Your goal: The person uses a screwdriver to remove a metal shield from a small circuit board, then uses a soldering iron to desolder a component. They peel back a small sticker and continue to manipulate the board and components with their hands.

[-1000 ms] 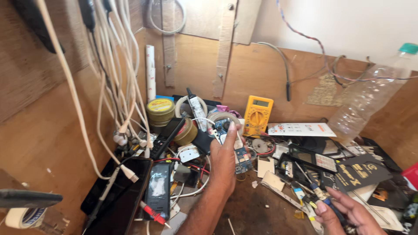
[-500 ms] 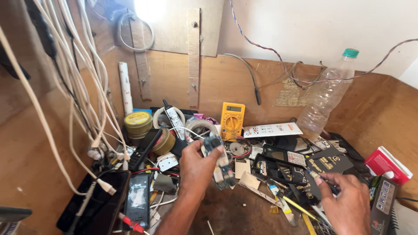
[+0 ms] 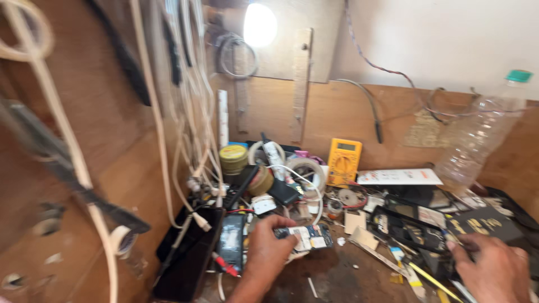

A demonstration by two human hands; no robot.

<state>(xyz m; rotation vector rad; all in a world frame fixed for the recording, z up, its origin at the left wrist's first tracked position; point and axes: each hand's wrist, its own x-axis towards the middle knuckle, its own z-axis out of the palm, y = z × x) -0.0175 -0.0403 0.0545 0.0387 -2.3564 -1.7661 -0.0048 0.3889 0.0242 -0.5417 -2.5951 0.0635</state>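
In the head view, a small circuit board (image 3: 307,237) with pale and blue patches is held low over the cluttered wooden bench (image 3: 337,278). It is pinched at its near end by the left hand (image 3: 268,247), whose fingers (image 3: 285,223) are curled together and clamped on it, so that the board juts out to the right of the fingertips. Just left of that hand lies a dark phone (image 3: 231,241) with red-tipped probes beside it; beyond the fingertips a roll of tape (image 3: 306,168) and a yellow multimeter (image 3: 343,161) stand against the back wall.

At the lower right the right hand (image 3: 491,270) rests among black cartons (image 3: 410,227), its fingers bent down together onto a thin dark tool (image 3: 456,244); whether the tool is actually gripped cannot be told through the blur.

Judged from this, the board is being held up for inspection while a tool is sought. A next move would call for a steady pinch on the board and a firm grasp of the tool, brought together over the bare patch of bench.
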